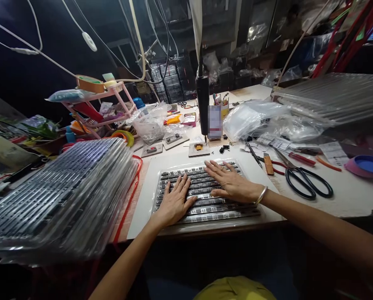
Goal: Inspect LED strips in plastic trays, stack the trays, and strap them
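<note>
A clear plastic tray [249,211] with rows of dark strip-like parts lies on a white board [142,204] in front of me. My left hand [174,202] rests flat on the tray's left half, fingers spread, holding nothing. My right hand [230,181], a metal bangle on its wrist, lies flat on the tray's right half, fingers pointing left. Both palms press down on the rows.
A tall stack of similar filled trays [58,196] sits at my left, another stack [333,96] at the far right. Black scissors [305,181], pliers [299,158], tweezers [253,154] and a pink lid [366,166] lie to the right. A hanging black tool [202,104], small jigs [199,148] and a pink rack [98,106] stand behind.
</note>
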The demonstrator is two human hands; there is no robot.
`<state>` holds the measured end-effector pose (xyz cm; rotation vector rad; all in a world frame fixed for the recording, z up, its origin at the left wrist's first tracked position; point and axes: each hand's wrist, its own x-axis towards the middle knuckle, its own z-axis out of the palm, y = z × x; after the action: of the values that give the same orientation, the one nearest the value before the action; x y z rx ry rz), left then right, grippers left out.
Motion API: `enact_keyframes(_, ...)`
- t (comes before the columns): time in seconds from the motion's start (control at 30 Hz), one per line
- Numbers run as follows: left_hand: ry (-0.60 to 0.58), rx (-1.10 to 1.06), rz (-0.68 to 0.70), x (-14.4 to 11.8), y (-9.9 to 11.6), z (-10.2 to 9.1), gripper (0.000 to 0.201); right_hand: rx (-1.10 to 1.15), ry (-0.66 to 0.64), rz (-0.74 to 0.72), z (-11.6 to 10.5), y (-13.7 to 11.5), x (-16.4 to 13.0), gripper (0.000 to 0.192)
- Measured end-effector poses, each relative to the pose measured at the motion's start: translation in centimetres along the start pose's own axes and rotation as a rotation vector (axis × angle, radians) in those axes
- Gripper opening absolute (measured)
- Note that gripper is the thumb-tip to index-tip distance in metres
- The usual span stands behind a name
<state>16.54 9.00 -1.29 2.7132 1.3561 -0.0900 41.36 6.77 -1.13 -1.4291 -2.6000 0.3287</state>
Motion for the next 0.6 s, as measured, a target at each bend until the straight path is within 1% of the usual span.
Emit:
enact_keyframes(0.03,0.002,-0.001,0.004,-0.1,0.0,0.0,0.070,-0.013,0.013,0.003,0.2,0.0,0.2,0.081)
enact_keyframes(0.17,0.031,-0.030,0.024,-0.1,0.1,-0.5,0.069,-0.050,-0.041,-0.010,0.9,0.3,0.7,0.081)
enact_keyframes(0.27,0.102,-0.103,0.045,0.6,-0.2,-1.3,0.067,-0.063,0.014,-0.027,1.4,0.4,0.5,0.077)
enact_keyframes(0.37,0.138,-0.191,0.070,1.8,-0.9,-2.2,0.054,-0.083,0.068,-0.034,1.7,0.4,0.3,0.072)
enact_keyframes(0.47,0.130,-0.252,0.062,2.5,-2.0,-2.9,0.044,-0.102,0.058,-0.026,1.7,0.4,0.1,0.073)
enact_keyframes(0.53,0.141,-0.297,0.044,2.3,-2.6,-2.8,0.045,-0.105,0.035,-0.019,1.5,0.3,0.0,0.074)
enact_keyframes(0.6,0.186,-0.299,-0.003,1.7,-2.9,-2.2,0.049,-0.104,0.016,-0.018,1.3,0.1,0.0,0.075)
